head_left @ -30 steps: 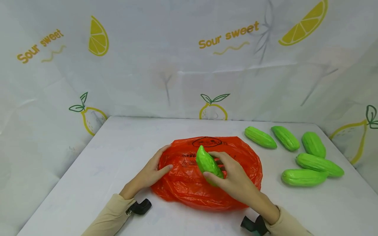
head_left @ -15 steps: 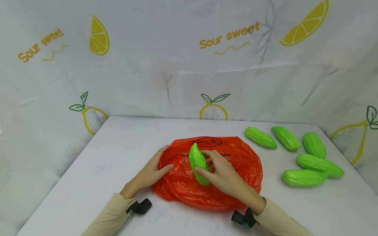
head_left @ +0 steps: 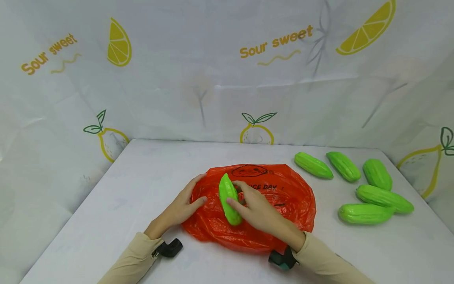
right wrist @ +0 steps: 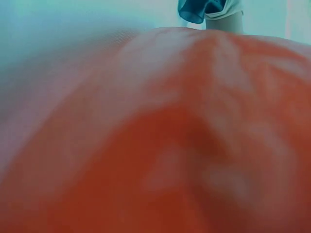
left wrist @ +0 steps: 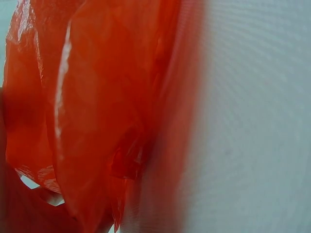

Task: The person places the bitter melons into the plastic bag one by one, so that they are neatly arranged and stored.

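Nearest the viewer, two forearms in beige sleeves reach onto a white surface [head_left: 124, 205]. The right hand [head_left: 260, 215] has its grip clamped round a green ridged gourd [head_left: 228, 199], thumb on the near side and fingers behind, holding it tilted over the left part of an orange plastic bag [head_left: 283, 201]. The left hand [head_left: 179, 209] lies at the bag's left edge with fingers and thumb close on the plastic; whether it pinches the rim or only presses it flat cannot be told. The left wrist view shows crumpled orange film [left wrist: 97, 111] against the white surface; the right wrist view is an orange blur.

The step in hand looks like loading the gourd into the bag. The next move seems to call for the left hand to lift the mouth open so the gourd can slide in tip first, since thin film tends to cling and collapse.

Farther right, well apart from the bag, five more green gourds [head_left: 365, 213] lie loose on the surface. Beyond, a white cloth backdrop [head_left: 198, 90] printed with lemons and the words "Sour sweet" wraps round three sides.
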The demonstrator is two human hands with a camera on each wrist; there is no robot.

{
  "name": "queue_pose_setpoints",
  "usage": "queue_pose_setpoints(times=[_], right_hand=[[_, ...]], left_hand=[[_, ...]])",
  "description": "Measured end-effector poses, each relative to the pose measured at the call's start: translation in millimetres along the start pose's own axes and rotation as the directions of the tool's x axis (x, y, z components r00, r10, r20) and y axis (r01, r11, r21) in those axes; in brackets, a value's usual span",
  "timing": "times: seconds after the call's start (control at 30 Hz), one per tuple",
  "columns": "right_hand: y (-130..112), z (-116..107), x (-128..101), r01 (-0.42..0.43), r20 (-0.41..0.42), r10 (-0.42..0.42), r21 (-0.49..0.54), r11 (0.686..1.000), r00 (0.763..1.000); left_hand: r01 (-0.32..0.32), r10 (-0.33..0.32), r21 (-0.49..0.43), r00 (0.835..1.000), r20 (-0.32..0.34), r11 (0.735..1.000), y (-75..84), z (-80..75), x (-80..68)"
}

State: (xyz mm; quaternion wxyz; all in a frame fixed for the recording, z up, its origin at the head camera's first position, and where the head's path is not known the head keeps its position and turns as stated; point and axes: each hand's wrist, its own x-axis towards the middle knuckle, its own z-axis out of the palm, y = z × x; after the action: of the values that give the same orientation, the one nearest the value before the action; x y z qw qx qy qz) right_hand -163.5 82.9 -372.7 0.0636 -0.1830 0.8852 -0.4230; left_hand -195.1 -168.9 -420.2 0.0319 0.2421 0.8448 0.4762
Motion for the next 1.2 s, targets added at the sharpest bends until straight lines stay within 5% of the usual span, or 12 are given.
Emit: queue_pose_setpoints(times=[0.63,1.2], right_hand=[[-4,11,13,0.031,0.073,-0.029,-0.025,0.999,0.997],[-4,22,21,0.033,0.112,-0.038,0.051,0.998,0.993]], left_hand=[[0.000,0.000,-0.015,1.000,-0.015,1.000,0.4,-0.2,1.5],[-0.005,0.004,-0.024,1.000,-0.012,1.000,-1.5,0.0,2.2]])
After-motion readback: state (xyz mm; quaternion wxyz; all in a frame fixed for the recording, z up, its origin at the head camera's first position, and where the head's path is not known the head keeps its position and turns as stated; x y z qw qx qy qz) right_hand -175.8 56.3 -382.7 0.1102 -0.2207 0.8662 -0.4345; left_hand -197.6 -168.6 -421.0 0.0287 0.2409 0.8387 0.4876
